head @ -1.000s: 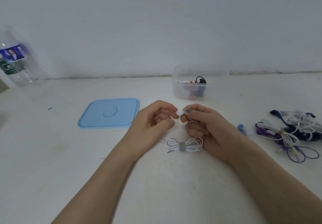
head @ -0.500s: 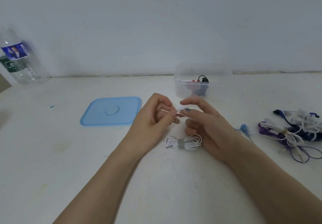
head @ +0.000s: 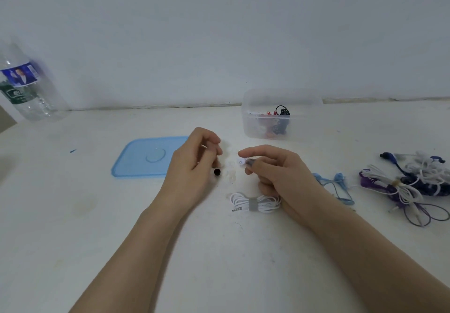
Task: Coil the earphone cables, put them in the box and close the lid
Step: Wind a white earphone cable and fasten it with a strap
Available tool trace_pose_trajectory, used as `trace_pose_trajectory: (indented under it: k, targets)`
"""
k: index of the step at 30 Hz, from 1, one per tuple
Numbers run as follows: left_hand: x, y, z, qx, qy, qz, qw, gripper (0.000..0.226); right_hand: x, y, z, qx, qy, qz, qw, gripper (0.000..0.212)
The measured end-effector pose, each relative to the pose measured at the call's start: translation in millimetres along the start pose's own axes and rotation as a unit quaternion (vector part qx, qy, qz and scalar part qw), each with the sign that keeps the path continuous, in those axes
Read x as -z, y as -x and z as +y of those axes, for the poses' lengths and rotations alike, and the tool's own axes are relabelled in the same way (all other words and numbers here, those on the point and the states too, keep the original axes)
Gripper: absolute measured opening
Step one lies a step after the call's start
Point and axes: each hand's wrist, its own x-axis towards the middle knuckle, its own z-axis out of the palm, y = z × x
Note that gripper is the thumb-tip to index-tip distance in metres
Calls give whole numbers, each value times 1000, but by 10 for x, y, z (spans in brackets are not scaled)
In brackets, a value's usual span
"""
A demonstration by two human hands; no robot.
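My right hand (head: 275, 174) pinches a white earbud (head: 241, 161) between thumb and fingers, index finger stretched out above it. Its white cable (head: 254, 203) lies coiled on the table just below that hand, bound by a grey tie. My left hand (head: 194, 161) is curled a short gap to the left of the earbud. A small black piece (head: 217, 172) shows at its fingertips, and blurred pale bits (head: 230, 169) sit between the hands. The clear box (head: 302, 127) stands behind, open, with black and red earphones inside. Its blue lid (head: 143, 157) lies flat to the left.
Blue earphones (head: 338, 181) lie loose right of my right hand. A tangle of purple, white and dark blue earphones (head: 409, 186) fills the right edge. A plastic water bottle (head: 24, 88) stands at the far left by the wall.
My hands were joined on the earbud and have pulled apart. The left hand has moved left over the lid's edge, while the right keeps the earbud. A black piece and pale bits now show between them.
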Motion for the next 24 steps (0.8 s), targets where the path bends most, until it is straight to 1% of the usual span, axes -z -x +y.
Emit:
trace_pose_trajectory:
  k: [1, 3, 6, 12, 15, 18, 21, 24]
  targets:
    - [34, -5, -31, -10, -49, 4, 999, 23, 0, 0, -4, -3, -2, -1, 1000, 20]
    - [73, -8, -96, -28, -134, -20, 990, 20, 6, -1, -9, -8, -11, 2, 1000, 25]
    - [58, 9, -162, -31, -196, -82, 977, 14, 9, -3, -20, -14, -18, 3, 1000, 24]
    - [49, 0, -180, -49, -200, -87, 975, 21, 14, -5, -16, -13, -25, 0, 1000, 22]
    - [43, 5, -160, -69, -195, -91, 974, 18, 19, 0, -13, -10, -32, -5, 999, 19]
    - [38, 7, -134, -86, -166, -90, 978, 18, 20, -1, -10, -8, -30, -3, 1000, 15]
    - [27, 5, -172, -86, -180, -103, 974, 18, 19, -12, 0, -6, -31, 2, 999, 16]
    - [33, 1, -202, -84, -190, -97, 973, 15, 16, -20, 7, -8, -37, 7, 999, 22]
